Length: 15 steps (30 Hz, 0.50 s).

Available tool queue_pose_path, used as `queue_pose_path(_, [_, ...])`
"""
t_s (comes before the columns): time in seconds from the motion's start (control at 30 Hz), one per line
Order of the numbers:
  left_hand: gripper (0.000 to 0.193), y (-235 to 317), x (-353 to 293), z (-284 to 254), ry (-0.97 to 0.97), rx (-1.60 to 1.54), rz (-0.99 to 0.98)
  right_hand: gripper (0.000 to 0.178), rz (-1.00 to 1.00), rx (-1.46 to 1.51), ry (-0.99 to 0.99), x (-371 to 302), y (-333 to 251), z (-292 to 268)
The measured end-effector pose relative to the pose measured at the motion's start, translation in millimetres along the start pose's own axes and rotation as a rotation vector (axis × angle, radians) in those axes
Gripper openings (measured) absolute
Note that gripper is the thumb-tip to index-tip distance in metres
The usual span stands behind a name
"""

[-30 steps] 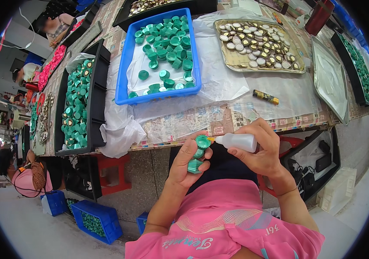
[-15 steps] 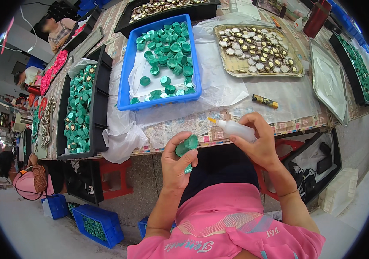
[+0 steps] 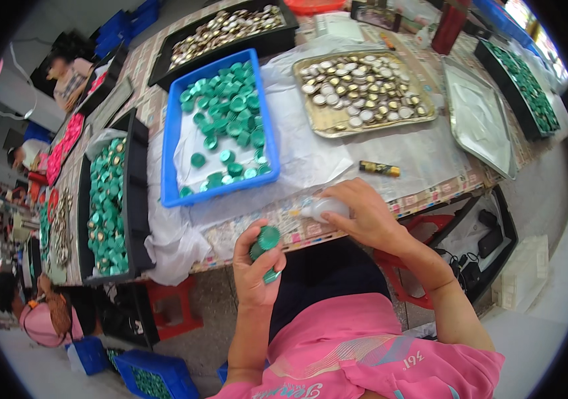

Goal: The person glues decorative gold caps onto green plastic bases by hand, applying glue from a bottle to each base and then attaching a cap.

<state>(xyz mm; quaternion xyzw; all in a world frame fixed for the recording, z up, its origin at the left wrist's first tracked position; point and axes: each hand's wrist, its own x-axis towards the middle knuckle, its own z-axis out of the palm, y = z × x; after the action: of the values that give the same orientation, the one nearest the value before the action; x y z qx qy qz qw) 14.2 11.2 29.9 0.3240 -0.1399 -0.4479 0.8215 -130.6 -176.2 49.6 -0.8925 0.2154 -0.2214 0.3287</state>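
My left hand (image 3: pixel 249 278) is closed around a few small green fluted cups (image 3: pixel 269 237), held in front of the table edge. My right hand (image 3: pixel 365 211) grips a white squeeze bottle (image 3: pixel 327 208) with a yellowish tip, tilted on its side low over the table's near edge; whether it touches the tabletop I cannot tell. Beyond my left hand stands a blue tray (image 3: pixel 272 143) of similar green cups on white lining. A metal tray (image 3: pixel 337 133) of small round discs, pale and gold with dark rims, lies farther off. Near my right hand is a black and gold cylinder (image 3: pixel 379 168).
On the left, a black crate (image 3: pixel 139 193) holds many green cups. Behind stands a black tray (image 3: pixel 290 33) of discs. At right are a bare metal tray (image 3: pixel 460 120), a black crate of green pieces (image 3: pixel 520 86) and a red flask (image 3: pixel 450 26). Other people sit far left.
My right hand has lowered the bottle toward the table edge, moving left and down. My left hand still holds the cups. The whole view has shifted, with the trays appearing farther left.
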Motion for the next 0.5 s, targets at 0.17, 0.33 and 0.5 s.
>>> queue_pose_path(0.17, [0.052,3,2,12,0.072,-0.489,-0.236,0.021,-0.111,-0.075,0.147,20,11,-40])
queue_pose_path(0.33, [0.050,6,0,27,0.219,-0.719,-0.424,0.021,-0.116,-0.292,0.227,81,59,-81])
queue_pose_path(0.5, [0.051,3,-3,43,0.197,-0.730,-0.470,0.025,-0.110,-0.462,0.123,137,86,-83])
